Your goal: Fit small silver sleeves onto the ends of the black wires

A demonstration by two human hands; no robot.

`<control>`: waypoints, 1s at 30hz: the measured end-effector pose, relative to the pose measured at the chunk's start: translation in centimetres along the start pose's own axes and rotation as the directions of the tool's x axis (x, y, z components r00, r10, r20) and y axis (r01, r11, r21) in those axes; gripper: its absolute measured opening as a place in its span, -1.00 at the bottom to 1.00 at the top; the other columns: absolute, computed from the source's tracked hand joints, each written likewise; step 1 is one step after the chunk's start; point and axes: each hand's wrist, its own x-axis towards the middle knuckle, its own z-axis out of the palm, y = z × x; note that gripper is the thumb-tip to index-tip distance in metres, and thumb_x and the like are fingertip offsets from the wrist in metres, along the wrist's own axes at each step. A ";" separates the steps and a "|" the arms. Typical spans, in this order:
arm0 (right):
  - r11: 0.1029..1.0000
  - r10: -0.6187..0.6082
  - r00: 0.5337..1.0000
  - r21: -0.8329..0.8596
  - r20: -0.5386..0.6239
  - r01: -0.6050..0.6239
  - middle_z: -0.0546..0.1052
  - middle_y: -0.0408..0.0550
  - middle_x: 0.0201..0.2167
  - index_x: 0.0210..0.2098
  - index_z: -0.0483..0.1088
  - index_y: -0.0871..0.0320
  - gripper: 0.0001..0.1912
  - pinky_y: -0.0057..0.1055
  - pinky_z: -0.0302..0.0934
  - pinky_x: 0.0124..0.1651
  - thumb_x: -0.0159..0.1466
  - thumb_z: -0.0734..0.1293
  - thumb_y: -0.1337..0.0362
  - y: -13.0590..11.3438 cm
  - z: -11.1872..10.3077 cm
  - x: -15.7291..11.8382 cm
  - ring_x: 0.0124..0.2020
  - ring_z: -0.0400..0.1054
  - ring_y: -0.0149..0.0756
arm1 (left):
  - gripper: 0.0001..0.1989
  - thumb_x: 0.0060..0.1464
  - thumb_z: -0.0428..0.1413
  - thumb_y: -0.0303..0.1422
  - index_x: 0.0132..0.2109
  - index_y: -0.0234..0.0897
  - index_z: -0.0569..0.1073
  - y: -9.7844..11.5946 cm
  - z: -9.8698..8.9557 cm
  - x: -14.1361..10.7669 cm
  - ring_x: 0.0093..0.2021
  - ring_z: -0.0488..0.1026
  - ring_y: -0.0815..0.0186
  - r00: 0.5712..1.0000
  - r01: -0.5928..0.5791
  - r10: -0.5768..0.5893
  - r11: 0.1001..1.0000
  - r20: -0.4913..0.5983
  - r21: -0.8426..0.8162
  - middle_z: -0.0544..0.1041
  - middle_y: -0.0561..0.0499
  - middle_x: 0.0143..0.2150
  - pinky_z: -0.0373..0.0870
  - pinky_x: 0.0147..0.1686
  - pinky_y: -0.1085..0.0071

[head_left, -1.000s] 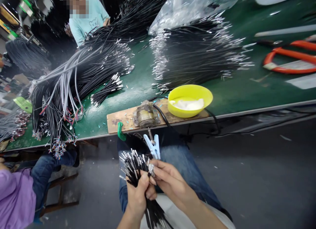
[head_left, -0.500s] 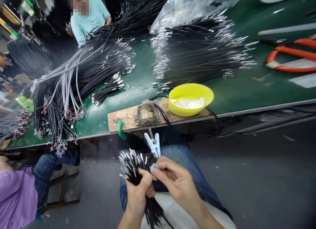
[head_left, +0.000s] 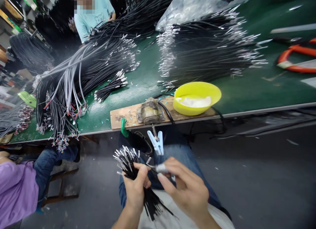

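Above the jeans (head_left: 184, 156), the left hand (head_left: 135, 186) encircles a black cable bundle (head_left: 128, 165), likely keeping silver tips (head_left: 126, 154) fanned, while the right hand (head_left: 189, 192) has a grip too blurred to judge

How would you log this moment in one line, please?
left hand: gripping black cable bundle | right hand: beside bundle, pale finger covering, hold unclear | yellow bowl: on wooden board, white material inside

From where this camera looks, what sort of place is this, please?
Most likely a cable workshop: piles of black cables lie on a green bench, the left hand grips a wire bundle with silvery ends, and another person is at the far side.
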 end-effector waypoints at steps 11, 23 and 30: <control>0.986 0.014 1.000 -0.163 -0.023 -0.018 0.27 -0.20 -0.68 -0.61 0.23 0.12 -0.75 -0.47 0.11 -0.56 0.15 0.26 0.47 0.7 0.8 0.1 -0.62 0.16 -0.40 | -0.58 -0.34 0.28 -0.08 -0.60 -0.33 0.34 -1.4 -0.3 0.0 -0.80 -0.03 0.61 0.998 0.032 -0.031 0.999 0.060 -0.026 0.08 0.27 -0.83 -0.04 -0.79 0.61; 0.997 0.064 0.998 -0.055 0.024 -0.063 0.39 -0.11 -0.51 -0.35 0.36 0.12 -0.89 -0.46 0.20 -0.46 0.18 0.24 0.43 1.4 -1.3 -0.5 -0.51 0.28 -0.34 | -0.60 -0.25 0.24 -0.05 -0.56 -0.36 0.43 -1.9 -1.2 0.3 -0.80 0.04 0.55 0.980 0.021 -0.030 0.999 0.195 0.047 0.14 0.22 -0.84 0.00 -0.75 0.53; 0.925 0.281 0.916 0.172 0.288 -0.338 0.36 -0.12 -0.60 -0.57 0.37 0.15 -0.75 -0.44 0.15 -0.45 0.16 0.31 0.16 1.4 -1.7 0.3 -0.52 0.26 -0.34 | -0.52 -0.30 0.24 -0.04 -0.73 -0.31 0.26 -0.4 -1.0 0.4 -0.81 -0.02 0.59 0.966 0.008 -0.043 0.991 0.256 0.136 0.11 0.20 -0.84 -0.04 -0.77 0.53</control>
